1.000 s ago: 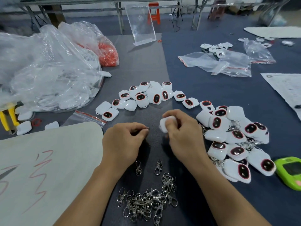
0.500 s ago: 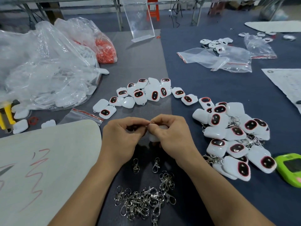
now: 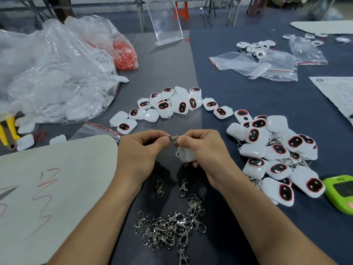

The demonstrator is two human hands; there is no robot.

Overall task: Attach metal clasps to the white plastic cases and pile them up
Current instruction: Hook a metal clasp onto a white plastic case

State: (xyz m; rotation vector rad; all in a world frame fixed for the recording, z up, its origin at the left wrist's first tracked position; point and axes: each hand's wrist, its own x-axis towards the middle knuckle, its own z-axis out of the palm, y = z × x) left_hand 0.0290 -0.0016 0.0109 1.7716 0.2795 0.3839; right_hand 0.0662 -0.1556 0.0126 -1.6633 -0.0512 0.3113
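Observation:
My left hand (image 3: 141, 150) and my right hand (image 3: 202, 148) meet at the table's middle and pinch a small metal clasp (image 3: 174, 138) between their fingertips. A white plastic case (image 3: 186, 154) sits under my right palm, held by its lower fingers. Loose metal clasps (image 3: 168, 228) lie heaped near me. Several white cases without clasps (image 3: 172, 106) lie in an arc beyond my hands. To the right is a pile of white cases with clasps (image 3: 275, 155).
A big clear plastic bag (image 3: 53, 77) with white parts fills the left. An orange-filled bag (image 3: 125, 54), a white board (image 3: 47, 188), a green device (image 3: 342, 192), flat clear bags (image 3: 257, 66) and a paper sheet (image 3: 340, 92) surround the work spot.
My hands came together from apart; both now pinch the clasp above the white case. The view shifted slightly.

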